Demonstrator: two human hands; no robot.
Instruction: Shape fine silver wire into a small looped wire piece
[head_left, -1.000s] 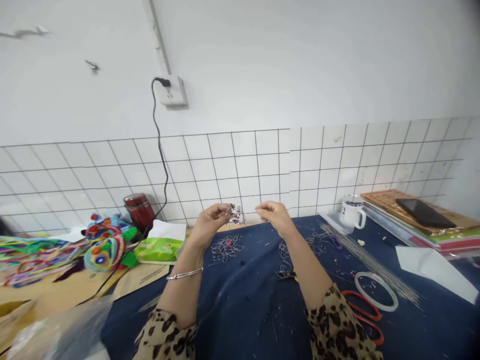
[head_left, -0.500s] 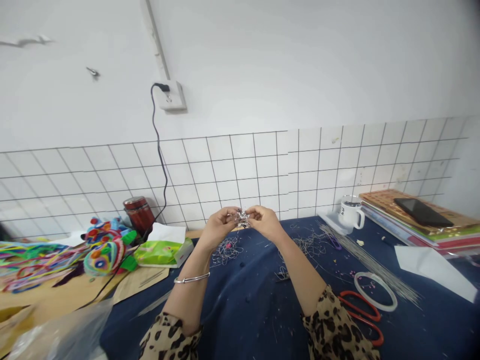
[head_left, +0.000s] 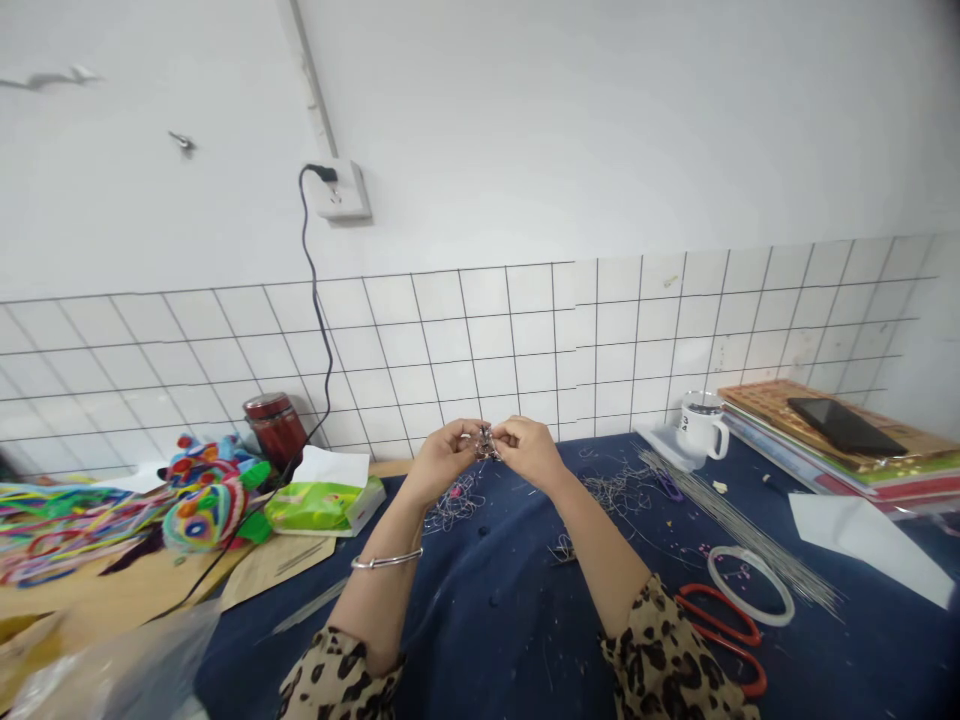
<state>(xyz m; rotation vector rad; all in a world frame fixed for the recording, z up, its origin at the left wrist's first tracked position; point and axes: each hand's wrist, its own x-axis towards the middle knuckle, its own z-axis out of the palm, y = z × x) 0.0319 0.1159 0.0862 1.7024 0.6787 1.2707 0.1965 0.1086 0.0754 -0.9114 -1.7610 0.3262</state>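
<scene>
A small silvery wire piece (head_left: 486, 441) is held up between both hands, above the far part of the blue cloth (head_left: 510, 600). My left hand (head_left: 441, 458) pinches its left side, fingers closed. From the right, my right hand (head_left: 531, 452) grips the other side with thumb and fingertips. The piece is mostly covered by the fingers, so its exact shape cannot be made out. Just below the left hand lies a tangle of thin wire (head_left: 456, 508) with a pink bit in it. Another wire tangle (head_left: 619, 490) lies beyond my right forearm.
Red-handled scissors (head_left: 720, 630), a white ring (head_left: 750, 585) and a bundle of straight wires (head_left: 742, 530) lie at right. Behind them stand a white mug (head_left: 699, 430) and stacked books with a phone (head_left: 847, 425). Left are a tissue pack (head_left: 319, 507), a red jar (head_left: 276, 430) and colourful plush figures (head_left: 202, 515).
Both hands stay together at nearly the same place, with fingers slightly shifted. The silvery piece has turned a little and looks darker and narrower.
</scene>
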